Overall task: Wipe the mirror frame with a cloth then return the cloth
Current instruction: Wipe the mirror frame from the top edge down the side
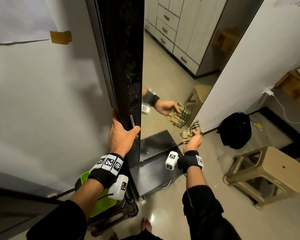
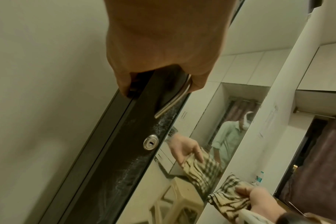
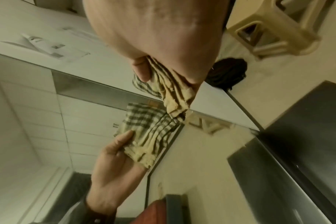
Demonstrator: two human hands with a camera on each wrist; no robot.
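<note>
Cramped corner by the wall, left hand [image 1: 121, 134] gripping the mirror frame [image 1: 128, 66], right hand [image 1: 193, 140] clutching the cloth [image 1: 189, 132], so hard wiping could swing that door.

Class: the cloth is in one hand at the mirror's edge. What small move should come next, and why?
Probably slide the checked cloth along the mirror's right edge: the right hand grips it bunched there, while the left hand holds the dark frame steady.
</note>
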